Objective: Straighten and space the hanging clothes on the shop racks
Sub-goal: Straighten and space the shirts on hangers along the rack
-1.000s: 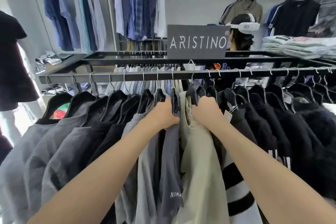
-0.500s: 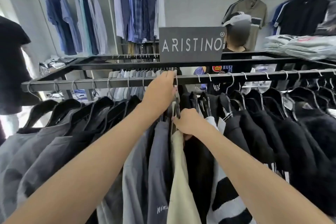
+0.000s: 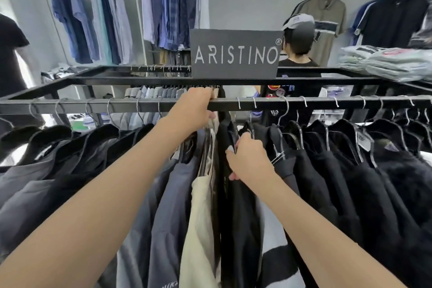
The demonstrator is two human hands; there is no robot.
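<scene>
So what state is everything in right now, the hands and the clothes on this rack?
left hand, fingers curled over the rail.
right hand, gripping a black top near its hanger.
beige shirt, hanging, squeezed between its neighbours.
grey shirts, hanging, hooks spaced apart.
sign, upright on the rack.
folded clothes, stacked.

The left hand [image 3: 194,110], a second ago down among the hangers, now curls over the rail [image 3: 304,102]. The right hand [image 3: 250,159] leaves the beige shirt [image 3: 201,217], now edge-on, and grips the black garment [image 3: 233,194] beside it.
</scene>
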